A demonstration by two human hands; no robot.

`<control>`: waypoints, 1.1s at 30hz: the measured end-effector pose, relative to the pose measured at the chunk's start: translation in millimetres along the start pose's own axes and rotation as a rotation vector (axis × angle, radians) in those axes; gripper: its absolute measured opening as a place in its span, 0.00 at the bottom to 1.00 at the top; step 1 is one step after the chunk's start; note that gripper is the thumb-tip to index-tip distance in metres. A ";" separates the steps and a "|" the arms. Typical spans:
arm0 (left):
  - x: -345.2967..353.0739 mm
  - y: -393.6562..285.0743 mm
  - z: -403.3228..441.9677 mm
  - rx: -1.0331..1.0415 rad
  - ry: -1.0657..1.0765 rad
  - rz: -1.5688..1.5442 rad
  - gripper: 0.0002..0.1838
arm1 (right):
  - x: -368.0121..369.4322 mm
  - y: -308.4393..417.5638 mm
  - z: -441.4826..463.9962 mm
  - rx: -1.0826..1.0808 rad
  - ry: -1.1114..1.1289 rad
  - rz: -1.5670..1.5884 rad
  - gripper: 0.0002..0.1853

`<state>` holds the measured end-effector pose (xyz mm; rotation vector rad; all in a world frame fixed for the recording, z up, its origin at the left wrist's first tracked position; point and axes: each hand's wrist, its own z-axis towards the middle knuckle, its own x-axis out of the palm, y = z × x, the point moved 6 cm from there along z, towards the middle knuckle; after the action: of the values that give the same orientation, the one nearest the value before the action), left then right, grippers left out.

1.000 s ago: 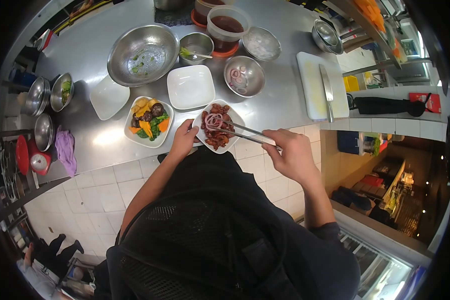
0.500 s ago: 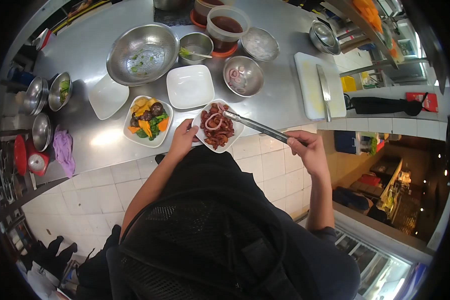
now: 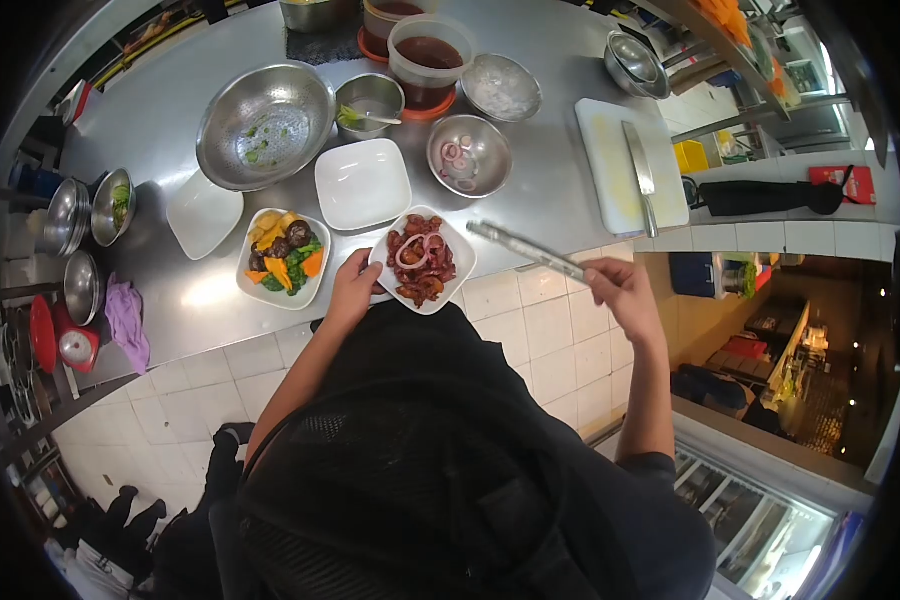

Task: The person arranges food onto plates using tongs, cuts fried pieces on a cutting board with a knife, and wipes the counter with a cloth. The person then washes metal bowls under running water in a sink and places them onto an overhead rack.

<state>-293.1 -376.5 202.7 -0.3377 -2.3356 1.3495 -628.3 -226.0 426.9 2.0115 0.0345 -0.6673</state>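
Observation:
My left hand (image 3: 354, 289) grips the left edge of a white square dish (image 3: 459, 277) at the counter's front edge. Glazed brown meat pieces (image 3: 423, 282) fill the dish, with onion rings (image 3: 411, 252) on top. Metal tongs (image 3: 523, 247) are in my closed right hand (image 3: 613, 286), their tips just right of the dish and apart from it. Left of my left hand stands a white dish of mixed vegetables (image 3: 283, 258). An empty white dish (image 3: 363, 184) lies behind. The steel bowl (image 3: 469, 156) beyond the tongs has onion rings in it.
A knife (image 3: 639, 172) rests on a white cutting board (image 3: 592, 150) at right. Behind are a large steel bowl (image 3: 267, 126) and a tub of dark liquid (image 3: 431, 55). Another white dish (image 3: 205, 215) and a purple cloth (image 3: 126, 322) lie left. A person (image 3: 120, 530) is at lower left.
The tongs have left the onion rings on the meat and moved right, off the dish. My right hand has moved right with them. The view has shifted slightly.

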 end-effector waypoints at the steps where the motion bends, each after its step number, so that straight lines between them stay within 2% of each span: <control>1: -1.0 1.6 0.6 0.000 0.007 0.014 0.17 | -4.0 22.4 3.4 -0.033 -0.020 -0.130 0.13; 2: -0.8 3.8 1.4 -0.001 0.012 0.026 0.18 | -2.7 30.2 11.7 -0.036 -0.016 -0.132 0.13; 4: 0.2 1.7 -0.3 -0.001 -0.004 0.019 0.18 | 0.1 62.7 24.7 -0.307 -0.167 -0.401 0.14; 5: 0.3 0.4 -1.2 -0.003 -0.017 0.016 0.18 | 4.8 79.6 28.9 -0.306 -0.180 -0.565 0.14; 6: 0.2 1.3 -1.4 -0.005 -0.026 0.013 0.18 | 8.5 85.8 37.7 -0.309 -0.170 -0.565 0.14; 8: 0.2 3.4 -2.8 0.015 -0.042 -0.009 0.17 | 20.5 95.2 59.3 -0.359 -0.103 -0.825 0.12; 11: 2.1 -2.3 -7.1 0.007 -0.108 -0.005 0.16 | 34.5 101.8 99.5 -0.378 0.009 -0.997 0.09; 14: 6.6 -9.3 -11.8 -0.001 -0.163 -0.071 0.16 | 42.0 106.8 135.9 -0.436 0.103 -1.050 0.08; 18: 4.9 0.5 -9.1 0.011 -0.229 -0.036 0.16 | 46.0 113.7 158.0 -0.468 0.210 -1.074 0.07; 20: 5.5 -2.9 -13.1 0.074 -0.270 -0.011 0.16 | 42.0 115.5 157.5 -0.454 0.190 -1.015 0.08; 21: 7.2 -6.3 -15.5 0.042 -0.266 -0.030 0.16 | 38.5 113.9 156.6 -0.458 0.205 -1.021 0.08; 24: 6.2 -6.7 -15.1 0.059 -0.291 -0.010 0.16 | 13.3 126.9 147.1 -0.553 0.101 -0.951 0.08; 26: 4.3 -2.6 -11.8 0.083 -0.262 -0.026 0.16 | -6.2 131.6 127.2 -0.400 0.108 -0.753 0.09; 30: 5.3 -9.2 -14.4 0.056 -0.215 -0.025 0.17 | -6.4 117.5 67.3 -0.298 0.151 -0.552 0.10; 32: 3.1 -5.1 -11.7 0.065 -0.215 -0.004 0.18 | 14.5 106.5 42.0 -0.509 0.213 -0.428 0.10; 33: 3.1 -3.7 -11.0 0.065 -0.202 -0.021 0.20 | 22.1 104.3 33.5 -0.518 0.194 -0.430 0.10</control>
<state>-290.7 -368.7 211.5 -0.1629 -2.4426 1.5074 -593.8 -313.2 487.8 1.5621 0.7019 -0.6432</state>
